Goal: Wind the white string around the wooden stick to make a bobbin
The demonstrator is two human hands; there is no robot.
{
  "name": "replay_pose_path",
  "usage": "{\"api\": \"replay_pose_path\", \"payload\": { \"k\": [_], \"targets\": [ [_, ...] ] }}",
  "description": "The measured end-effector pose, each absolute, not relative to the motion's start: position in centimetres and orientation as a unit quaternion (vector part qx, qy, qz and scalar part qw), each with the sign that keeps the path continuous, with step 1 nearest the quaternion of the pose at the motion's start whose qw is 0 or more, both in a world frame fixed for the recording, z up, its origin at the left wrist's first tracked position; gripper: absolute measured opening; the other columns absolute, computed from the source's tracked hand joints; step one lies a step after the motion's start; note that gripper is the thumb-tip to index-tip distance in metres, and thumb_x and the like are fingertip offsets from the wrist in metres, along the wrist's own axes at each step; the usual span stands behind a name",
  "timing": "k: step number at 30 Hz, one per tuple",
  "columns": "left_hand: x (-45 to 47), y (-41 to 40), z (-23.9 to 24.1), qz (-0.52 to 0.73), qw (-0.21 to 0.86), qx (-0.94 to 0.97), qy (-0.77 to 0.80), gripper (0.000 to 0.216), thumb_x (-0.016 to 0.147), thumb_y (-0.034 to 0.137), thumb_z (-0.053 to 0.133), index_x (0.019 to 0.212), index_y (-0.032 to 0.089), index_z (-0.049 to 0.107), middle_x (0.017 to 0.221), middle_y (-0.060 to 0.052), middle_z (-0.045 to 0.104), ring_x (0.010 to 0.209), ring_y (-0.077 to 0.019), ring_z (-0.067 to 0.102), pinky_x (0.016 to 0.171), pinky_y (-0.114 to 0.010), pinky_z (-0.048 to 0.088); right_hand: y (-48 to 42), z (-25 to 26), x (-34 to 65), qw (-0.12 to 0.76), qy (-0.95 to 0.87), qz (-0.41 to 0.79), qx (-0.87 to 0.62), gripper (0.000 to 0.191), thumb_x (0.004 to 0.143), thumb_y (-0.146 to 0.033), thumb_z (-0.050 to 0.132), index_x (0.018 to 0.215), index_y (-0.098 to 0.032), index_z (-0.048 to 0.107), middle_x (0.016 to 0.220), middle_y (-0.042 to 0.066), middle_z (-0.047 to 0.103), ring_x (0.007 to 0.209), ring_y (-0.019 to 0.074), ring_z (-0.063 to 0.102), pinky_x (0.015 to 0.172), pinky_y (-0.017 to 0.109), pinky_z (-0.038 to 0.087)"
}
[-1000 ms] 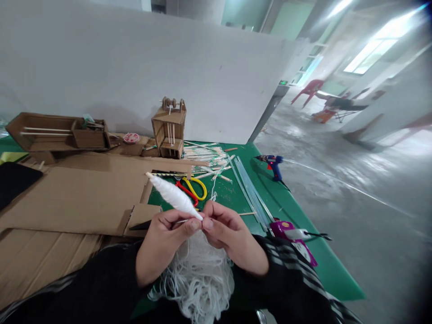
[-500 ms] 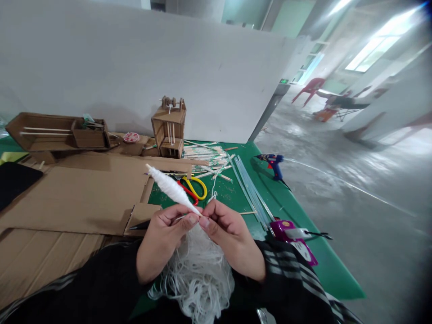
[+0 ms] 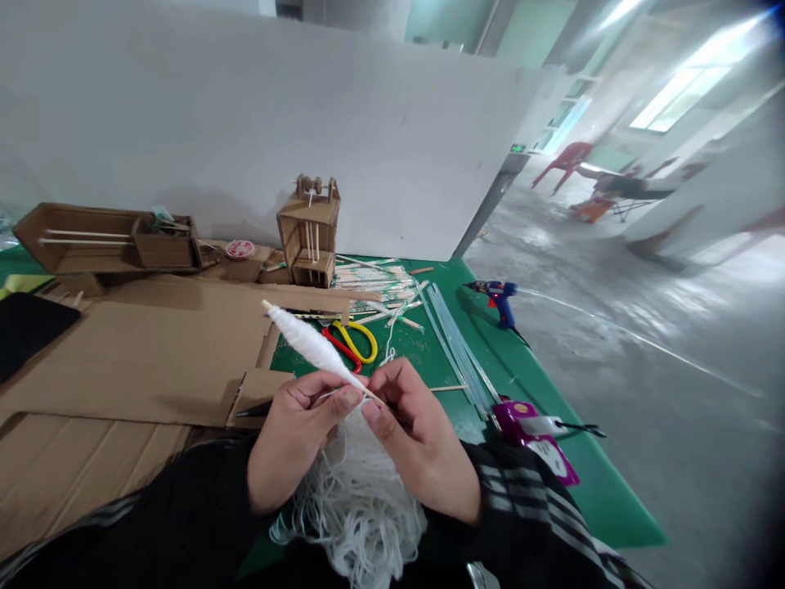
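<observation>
Beyond the scissors (image 3: 349, 352), which lie on our green table (image 3: 604, 503) and have one red and one yellow handle, we see a pale wall (image 3: 398, 147). Nearer to us than the scissors, we hold a thin stick (image 3: 372, 395) wound with white thread (image 3: 311, 339); its thick wound part slants up to the left of the handles, and its bare end points down to the right. Our left hand (image 3: 298, 438) has thumb and forefinger pressed together on the stick, at the lower end of the winding. Our right hand (image 3: 423, 446) has thumb and forefinger clamped on the bare end; how its smaller fingers rest, we cannot tell. On the near side of the scissors, below both hands, is a loose heap of white yarn (image 3: 361, 515). Left of the scissors we have a broad cardboard sheet (image 3: 153, 352); behind them stands a cardboard tower (image 3: 307, 217). Right of the scissors lie clear rods (image 3: 452, 343) and, farther, a blue glue gun (image 3: 504, 309).
</observation>
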State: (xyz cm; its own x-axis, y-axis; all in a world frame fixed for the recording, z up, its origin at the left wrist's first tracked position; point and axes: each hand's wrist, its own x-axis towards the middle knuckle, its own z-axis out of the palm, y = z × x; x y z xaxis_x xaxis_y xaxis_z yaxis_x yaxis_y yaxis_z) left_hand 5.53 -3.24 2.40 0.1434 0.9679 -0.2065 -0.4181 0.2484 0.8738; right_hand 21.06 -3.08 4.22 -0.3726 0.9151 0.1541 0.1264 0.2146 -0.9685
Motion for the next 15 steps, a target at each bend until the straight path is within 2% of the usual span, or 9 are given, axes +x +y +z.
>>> {"api": "replay_pose_path", "payload": {
  "k": [3,10,15],
  "targets": [
    [5.57,-3.25,2.27,0.518,0.679,0.332,0.401,0.023,0.069,0.038,0.081,0.077,0.018,0.074,0.050,0.008,0.043,0.041,-0.0011,0.020,0.038,-0.014,0.015,-3.05,4.17,21.05,0.403,-0.662,0.492,-0.396,0.019,0.096,-0.037,0.048,0.088,-0.020,0.043,0.067,-0.006,0.041,0.055,0.0091,0.034,0.048,0.021,0.029],
    [5.65,-3.50,2.56,0.510,0.700,0.318,0.385,0.025,0.074,0.038,0.078,0.085,0.016,0.077,0.045,0.011,0.030,0.040,-0.0011,0.015,0.038,-0.015,0.013,-2.84,4.00,21.03,0.415,-0.709,0.396,-0.410,0.023,0.098,-0.033,0.044,0.082,-0.019,0.050,0.068,-0.003,0.048,0.058,0.0107,0.040,0.054,0.023,0.033],
    [5.81,-3.48,2.81,0.509,0.719,0.296,0.370,0.026,0.072,0.039,0.080,0.085,0.017,0.077,0.046,0.012,0.026,0.041,-0.0011,0.011,0.037,-0.014,0.012,-2.87,3.90,20.94,0.422,-0.713,0.378,-0.413,0.022,0.099,-0.030,0.043,0.083,-0.019,0.053,0.064,-0.005,0.043,0.056,0.0098,0.038,0.053,0.022,0.032]
  ]
}}
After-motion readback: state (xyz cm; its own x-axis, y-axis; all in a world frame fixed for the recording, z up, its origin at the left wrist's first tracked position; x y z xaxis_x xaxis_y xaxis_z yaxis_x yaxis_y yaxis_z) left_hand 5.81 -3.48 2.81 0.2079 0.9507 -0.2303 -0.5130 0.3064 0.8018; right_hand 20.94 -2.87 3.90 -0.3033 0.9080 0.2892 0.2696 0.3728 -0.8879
